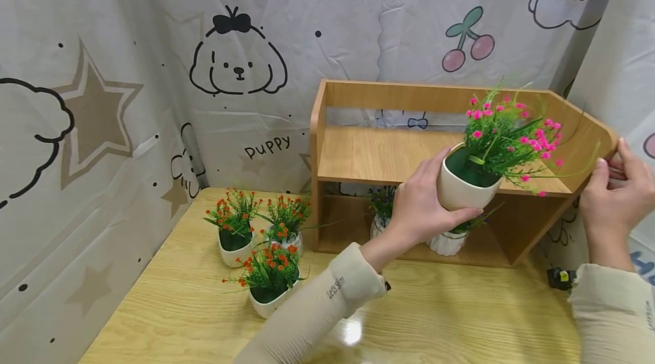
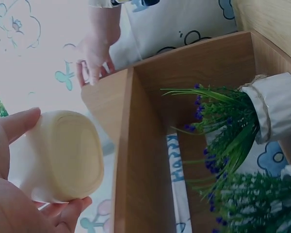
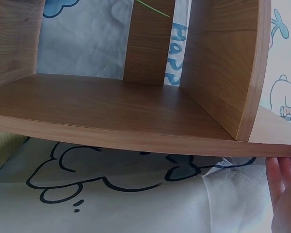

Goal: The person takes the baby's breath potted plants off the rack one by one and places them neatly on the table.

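My left hand (image 1: 415,200) grips a white pot (image 1: 463,190) of pink flowers (image 1: 537,142), held tilted in front of the wooden shelf's (image 1: 368,153) upper board. In the left wrist view the pot's base (image 2: 77,155) faces the camera, with thumb and fingers around its sides. At the shelf's right side panel, my right hand (image 1: 616,196) holds the front edge between thumb and fingers. Behind the left hand, two white pots of purple flowers (image 1: 446,243) stand in the lower compartment, partly hidden.
Three pots of orange-red flowers (image 1: 266,307) stand on the wooden table (image 1: 169,307) left of the shelf. A small black object (image 1: 560,278) lies near the right sleeve. Printed white cloth (image 1: 240,125) hangs behind and beside the table.
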A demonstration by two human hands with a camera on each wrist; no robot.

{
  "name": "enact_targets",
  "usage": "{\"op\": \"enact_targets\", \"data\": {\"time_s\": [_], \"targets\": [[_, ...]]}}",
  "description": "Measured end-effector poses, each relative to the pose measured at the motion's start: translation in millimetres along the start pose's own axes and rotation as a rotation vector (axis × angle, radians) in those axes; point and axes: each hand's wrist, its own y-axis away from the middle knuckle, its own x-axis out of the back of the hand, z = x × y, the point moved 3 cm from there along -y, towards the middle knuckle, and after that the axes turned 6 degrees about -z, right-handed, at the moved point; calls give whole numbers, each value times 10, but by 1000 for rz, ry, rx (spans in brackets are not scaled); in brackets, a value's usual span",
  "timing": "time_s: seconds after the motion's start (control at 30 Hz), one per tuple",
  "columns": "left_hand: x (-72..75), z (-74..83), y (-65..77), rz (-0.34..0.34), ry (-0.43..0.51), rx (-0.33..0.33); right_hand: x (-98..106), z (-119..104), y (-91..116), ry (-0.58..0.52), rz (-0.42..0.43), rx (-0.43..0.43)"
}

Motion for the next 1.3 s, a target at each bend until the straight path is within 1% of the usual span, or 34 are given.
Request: {"op": "enact_targets", "data": {"time_s": [0.17,0.33,0.43,0.63,0.77,0.83,0.87,1.0,1.1,1.2,1.3], "targets": [[203,-68,174,2,27,-14,-58,173,-51,-1,-15,-22],[405,-143,349,1,40,-58,-68,243,-65,-10,-36,-26],[538,-204,480,2,39,-65,-61,224,-59,-10,-29,-24],[833,-396,760,11,111,-48,-32,77,-8,0,-7,-25],[1021,-540,951,31,118,-9,3,-30,24,-9,-4,-26],[1112,-610,1052,39,119,25,11,-53,30,-8,-5,-30],[1159,-648,1103,45,120,38,8,-42,23,-5,-5,-30],[1333,-791,1278,76,115,85,-32,119,-38,-1,-18,-35],[1441,-876,1373,111,82,109,-51,230,-75,-11,-37,-59],[1540,-950,1486,136,37,143,-49,223,-63,-18,-43,-75],[1642,-1042,1644,157,1,186,-59,169,-30,2,-36,-55]]}}
